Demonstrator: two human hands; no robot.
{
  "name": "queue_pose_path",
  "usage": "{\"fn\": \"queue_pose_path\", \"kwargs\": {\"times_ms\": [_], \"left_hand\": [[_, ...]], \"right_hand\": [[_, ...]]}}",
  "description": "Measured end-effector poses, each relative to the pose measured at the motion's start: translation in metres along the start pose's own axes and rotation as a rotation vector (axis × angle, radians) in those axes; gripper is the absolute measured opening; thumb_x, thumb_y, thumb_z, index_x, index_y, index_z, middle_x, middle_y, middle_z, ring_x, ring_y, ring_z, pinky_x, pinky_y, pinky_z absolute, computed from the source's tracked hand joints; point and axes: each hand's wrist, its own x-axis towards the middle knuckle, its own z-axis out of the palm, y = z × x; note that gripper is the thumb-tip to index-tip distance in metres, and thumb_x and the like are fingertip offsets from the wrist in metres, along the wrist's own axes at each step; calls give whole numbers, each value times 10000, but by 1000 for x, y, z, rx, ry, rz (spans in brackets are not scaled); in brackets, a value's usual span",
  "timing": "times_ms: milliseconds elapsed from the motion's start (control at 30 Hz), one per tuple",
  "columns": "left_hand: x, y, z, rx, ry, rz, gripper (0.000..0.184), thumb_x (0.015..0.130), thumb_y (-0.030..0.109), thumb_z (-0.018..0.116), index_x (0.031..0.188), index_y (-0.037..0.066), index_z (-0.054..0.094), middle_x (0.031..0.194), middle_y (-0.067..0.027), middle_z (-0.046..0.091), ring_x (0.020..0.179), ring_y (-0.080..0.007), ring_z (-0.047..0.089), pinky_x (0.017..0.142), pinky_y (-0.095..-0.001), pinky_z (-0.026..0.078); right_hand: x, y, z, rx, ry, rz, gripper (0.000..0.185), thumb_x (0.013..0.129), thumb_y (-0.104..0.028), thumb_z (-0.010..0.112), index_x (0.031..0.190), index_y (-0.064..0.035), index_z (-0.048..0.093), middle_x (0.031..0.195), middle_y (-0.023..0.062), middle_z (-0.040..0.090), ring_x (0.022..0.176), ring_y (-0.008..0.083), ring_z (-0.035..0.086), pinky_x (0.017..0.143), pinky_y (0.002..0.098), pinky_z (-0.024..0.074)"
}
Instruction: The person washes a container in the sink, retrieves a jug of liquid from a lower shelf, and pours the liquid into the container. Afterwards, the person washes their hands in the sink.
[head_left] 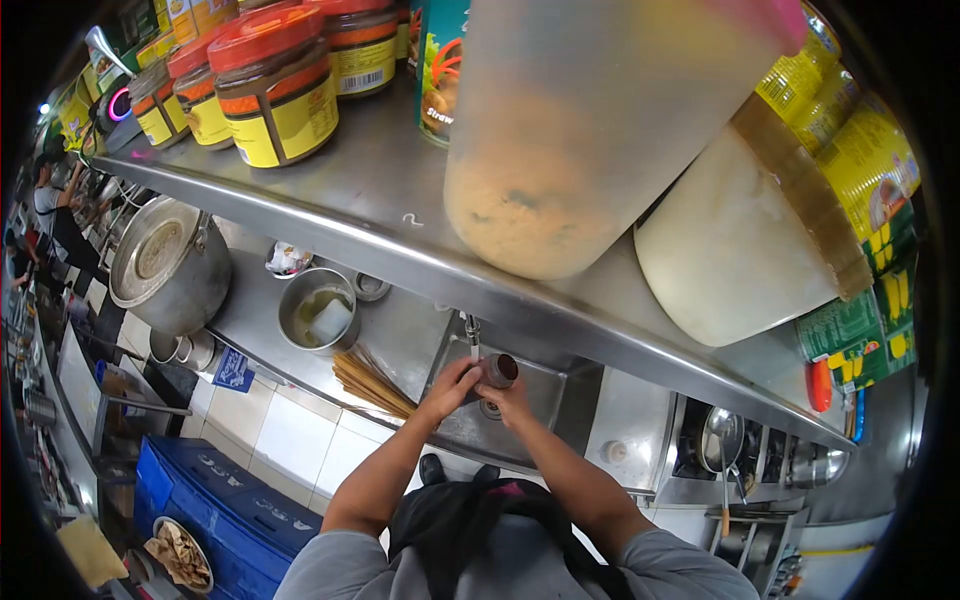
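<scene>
Over the steel sink (455, 415), my right hand (510, 402) is closed around a small jar (498, 371) with a dark reddish-brown round end facing up. My left hand (450, 390) is closed against the jar's left side, with its fingertips partly hidden. Just beyond the jar, the metal tap (473, 335) points down into the sink. Whether water is running I cannot tell. A bundle of thin brown sticks (370, 382) lies at the sink's left edge, close to my left forearm.
A steel shelf (400, 215) crosses above the sink, holding red-lidded jars (275, 90), a large cloudy tub (560, 150) and a white container (720, 240). Left are a metal pot (345, 335) and a big lidded pot (170, 265). A stove with a pan (722, 438) stands right.
</scene>
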Motion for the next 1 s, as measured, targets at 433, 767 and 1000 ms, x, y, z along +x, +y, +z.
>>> {"fn": "queue_pose_path", "kwargs": {"times_ms": [433,767,1000], "left_hand": [[68,25,-11,-150,-324,-540,307,824,315,640,1023,88,692,932,-38,659,847,-150,596,714,-314,463],[58,-71,-9,-177,-86,-463,281,875,328,646,1063,121,669,1034,-26,659,962,-151,616,734,-387,520],[46,-28,25,-572,5,-801,280,904,291,601,1108,99,618,1023,-77,656,936,-230,642,682,-410,550]], "right_hand": [[-2,-11,-3,-386,-233,-81,697,618,-78,837,1242,-50,530,1142,42,611,1063,166,582,964,331,448],[0,-9,-31,-529,-124,-282,683,598,-36,816,1211,-64,516,1222,67,590,1140,174,557,1012,330,412],[-14,-10,-53,-473,21,-264,678,636,-36,810,1231,-62,486,1248,85,580,1182,192,533,1026,350,400]]}}
